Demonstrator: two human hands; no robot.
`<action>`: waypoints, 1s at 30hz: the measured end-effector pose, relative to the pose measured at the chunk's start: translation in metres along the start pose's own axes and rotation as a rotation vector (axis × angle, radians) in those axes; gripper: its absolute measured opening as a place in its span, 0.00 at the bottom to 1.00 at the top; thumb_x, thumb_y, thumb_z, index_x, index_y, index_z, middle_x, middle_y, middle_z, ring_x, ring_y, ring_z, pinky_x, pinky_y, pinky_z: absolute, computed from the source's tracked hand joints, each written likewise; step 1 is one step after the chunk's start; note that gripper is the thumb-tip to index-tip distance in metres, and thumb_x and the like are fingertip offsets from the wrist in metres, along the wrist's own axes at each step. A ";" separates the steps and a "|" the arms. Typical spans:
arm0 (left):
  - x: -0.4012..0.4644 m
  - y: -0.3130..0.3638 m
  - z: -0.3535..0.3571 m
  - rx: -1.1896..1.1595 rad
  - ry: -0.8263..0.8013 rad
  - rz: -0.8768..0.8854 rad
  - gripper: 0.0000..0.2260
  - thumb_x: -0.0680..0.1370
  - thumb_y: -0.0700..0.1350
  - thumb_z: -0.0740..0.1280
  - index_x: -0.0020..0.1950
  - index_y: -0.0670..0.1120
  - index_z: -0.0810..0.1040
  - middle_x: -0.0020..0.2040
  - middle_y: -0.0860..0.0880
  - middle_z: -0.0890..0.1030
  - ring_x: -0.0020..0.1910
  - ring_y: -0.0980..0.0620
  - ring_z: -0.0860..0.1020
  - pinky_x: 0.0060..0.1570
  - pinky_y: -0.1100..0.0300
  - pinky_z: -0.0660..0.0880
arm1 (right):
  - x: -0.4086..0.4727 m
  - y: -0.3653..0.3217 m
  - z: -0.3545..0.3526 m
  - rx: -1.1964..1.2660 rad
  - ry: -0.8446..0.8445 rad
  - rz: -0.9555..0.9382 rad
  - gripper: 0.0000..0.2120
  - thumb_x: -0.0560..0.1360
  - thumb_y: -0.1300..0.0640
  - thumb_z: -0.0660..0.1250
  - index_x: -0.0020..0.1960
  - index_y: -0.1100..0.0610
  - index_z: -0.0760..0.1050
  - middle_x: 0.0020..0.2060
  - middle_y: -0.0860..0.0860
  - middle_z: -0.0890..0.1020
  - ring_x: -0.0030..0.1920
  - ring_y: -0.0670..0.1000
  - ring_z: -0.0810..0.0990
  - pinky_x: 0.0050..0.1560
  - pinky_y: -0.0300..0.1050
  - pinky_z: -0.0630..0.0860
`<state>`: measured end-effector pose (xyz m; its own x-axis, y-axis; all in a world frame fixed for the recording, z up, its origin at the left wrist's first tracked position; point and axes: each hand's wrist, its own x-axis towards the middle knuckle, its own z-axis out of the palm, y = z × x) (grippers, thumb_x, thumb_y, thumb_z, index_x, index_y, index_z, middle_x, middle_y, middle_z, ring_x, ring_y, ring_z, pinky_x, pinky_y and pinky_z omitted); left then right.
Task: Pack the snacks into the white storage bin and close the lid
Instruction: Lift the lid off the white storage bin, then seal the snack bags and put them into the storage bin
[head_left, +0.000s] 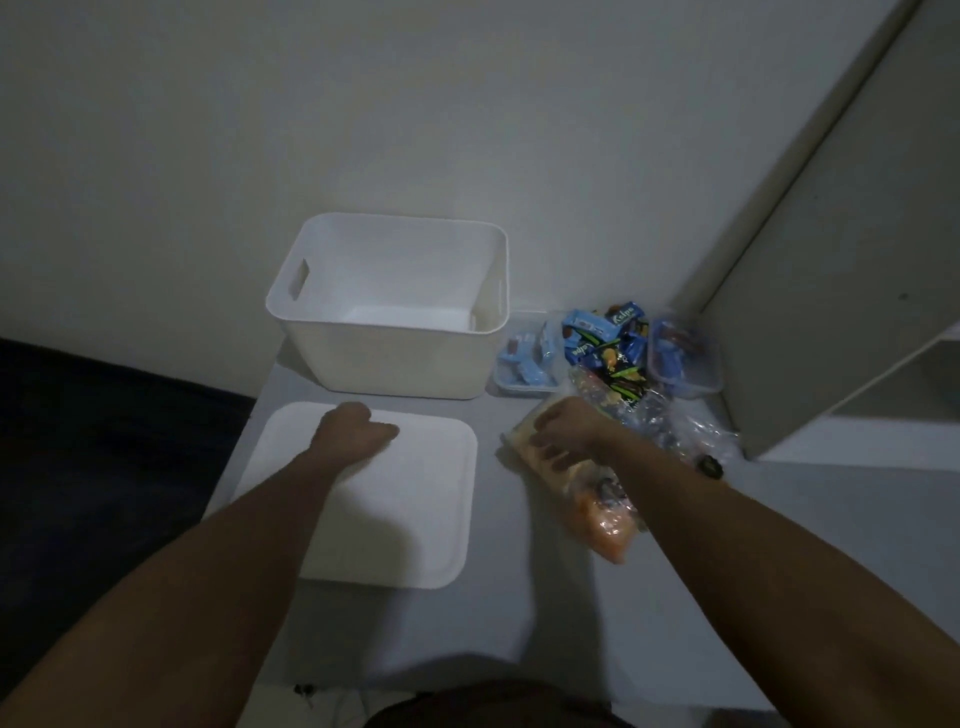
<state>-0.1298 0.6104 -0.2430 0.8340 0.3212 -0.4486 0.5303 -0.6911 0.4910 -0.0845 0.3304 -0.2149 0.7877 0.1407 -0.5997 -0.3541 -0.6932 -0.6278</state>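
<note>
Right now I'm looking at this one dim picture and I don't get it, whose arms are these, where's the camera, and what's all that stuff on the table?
There is no machine here. The camera sits on a person's head and looks down, so the two arms are that person's own. The left hand rests, loosely curled, on a flat white lid lying on the pale table. Behind it stands the white storage bin, open and seemingly empty. The right hand lies on an orange snack bag; whether it grips it I cannot tell. Further back is a pile of blue snack packets and clear tubs.
</note>
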 end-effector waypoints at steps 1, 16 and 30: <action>0.000 0.017 0.006 0.020 -0.003 0.048 0.25 0.71 0.56 0.70 0.59 0.38 0.77 0.63 0.40 0.76 0.62 0.43 0.74 0.56 0.57 0.69 | 0.000 0.004 -0.012 0.002 0.011 -0.001 0.12 0.75 0.65 0.67 0.57 0.67 0.75 0.47 0.62 0.80 0.43 0.57 0.81 0.44 0.51 0.81; -0.019 0.179 0.111 0.061 -0.145 0.258 0.21 0.72 0.46 0.72 0.61 0.38 0.77 0.61 0.41 0.79 0.59 0.45 0.77 0.50 0.61 0.69 | -0.002 0.084 -0.105 -0.456 0.186 -0.055 0.10 0.74 0.57 0.68 0.47 0.65 0.81 0.40 0.57 0.80 0.42 0.56 0.79 0.32 0.39 0.68; 0.001 0.171 0.158 0.084 -0.129 0.109 0.31 0.72 0.57 0.69 0.69 0.41 0.69 0.67 0.42 0.74 0.64 0.42 0.74 0.60 0.53 0.70 | 0.012 0.128 -0.112 -0.505 0.060 -0.061 0.14 0.72 0.57 0.71 0.57 0.56 0.81 0.55 0.54 0.83 0.54 0.53 0.80 0.53 0.43 0.76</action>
<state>-0.0622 0.3902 -0.2770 0.8564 0.1595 -0.4911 0.4189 -0.7708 0.4801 -0.0644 0.1641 -0.2473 0.8324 0.1608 -0.5303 -0.0308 -0.9421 -0.3340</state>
